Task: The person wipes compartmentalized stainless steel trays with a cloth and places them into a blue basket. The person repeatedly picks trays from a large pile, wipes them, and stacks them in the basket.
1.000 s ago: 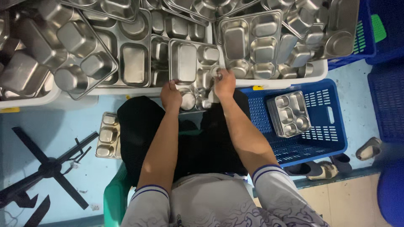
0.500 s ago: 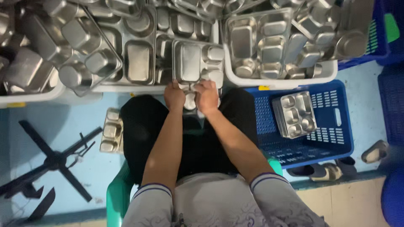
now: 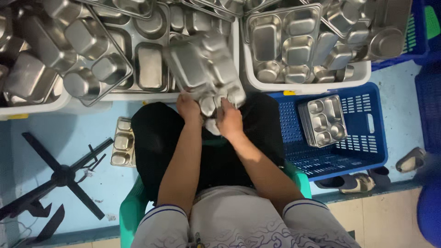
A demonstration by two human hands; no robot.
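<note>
From the head view I see my left hand [image 3: 189, 108] and right hand [image 3: 228, 120] both closed on the near edge of a steel compartment tray [image 3: 204, 69], fingers curled around its rim. The tray is tilted and blurred, its underside with raised compartments facing up. It hangs just in front of the white tubs [image 3: 308, 85] full of similar trays. Right of the tray, a blue crate [image 3: 363, 151] holds a small stack of trays [image 3: 323, 120].

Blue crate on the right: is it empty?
No: the blue crate holds a small stack of steel compartment trays lying in its upper left part.
</note>
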